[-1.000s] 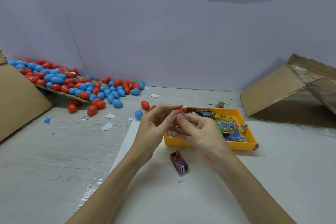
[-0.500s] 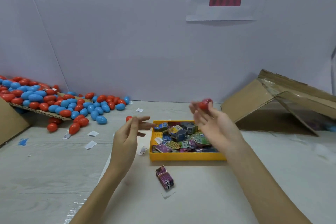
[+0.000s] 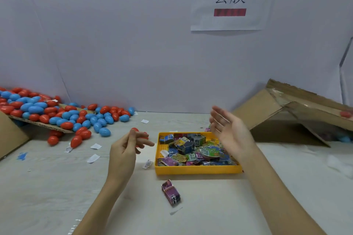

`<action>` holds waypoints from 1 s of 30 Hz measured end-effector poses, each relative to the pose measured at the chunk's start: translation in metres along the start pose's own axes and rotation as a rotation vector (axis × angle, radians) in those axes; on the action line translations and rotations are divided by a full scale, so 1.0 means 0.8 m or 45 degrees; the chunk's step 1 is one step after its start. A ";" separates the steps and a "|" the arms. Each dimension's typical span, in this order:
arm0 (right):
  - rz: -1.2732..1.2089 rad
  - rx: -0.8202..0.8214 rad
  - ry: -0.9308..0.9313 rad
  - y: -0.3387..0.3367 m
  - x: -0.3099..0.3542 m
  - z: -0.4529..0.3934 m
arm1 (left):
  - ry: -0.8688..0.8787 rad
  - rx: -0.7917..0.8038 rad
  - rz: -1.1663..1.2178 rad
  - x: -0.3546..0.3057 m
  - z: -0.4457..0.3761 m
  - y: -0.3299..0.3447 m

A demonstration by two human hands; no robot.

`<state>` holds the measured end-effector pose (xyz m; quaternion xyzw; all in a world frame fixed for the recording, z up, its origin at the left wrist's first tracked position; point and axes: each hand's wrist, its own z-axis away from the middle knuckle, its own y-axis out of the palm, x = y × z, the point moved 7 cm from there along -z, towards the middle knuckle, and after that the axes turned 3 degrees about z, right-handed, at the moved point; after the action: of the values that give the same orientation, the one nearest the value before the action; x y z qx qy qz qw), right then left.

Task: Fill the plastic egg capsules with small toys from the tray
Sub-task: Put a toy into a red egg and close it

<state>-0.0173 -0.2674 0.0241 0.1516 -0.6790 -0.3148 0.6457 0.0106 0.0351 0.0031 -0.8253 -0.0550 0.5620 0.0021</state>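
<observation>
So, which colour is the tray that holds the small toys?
Yellow: the tray, seen in the head view, the only one.

Wall paper sheet (image 3: 228, 2) – black characters "套膜" – red bar beneath

The table (image 3: 47, 187) is pale. A yellow tray (image 3: 196, 169) sits in the middle, a little purple box (image 3: 171, 192) at 6 o'clock, red and blue eggs (image 3: 80, 122) at 10 o'clock, a cardboard box (image 3: 267, 118) at 2 o'clock.
</observation>
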 end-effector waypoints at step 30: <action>1.294 0.167 -0.431 0.059 -0.094 0.042 | 0.153 -0.068 -1.650 0.046 -0.072 -0.088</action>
<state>-0.0313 -0.1781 -0.0041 -0.2090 -0.7796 0.0603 0.5873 0.0714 0.1117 -0.0048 -0.6547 -0.5553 0.3982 0.3232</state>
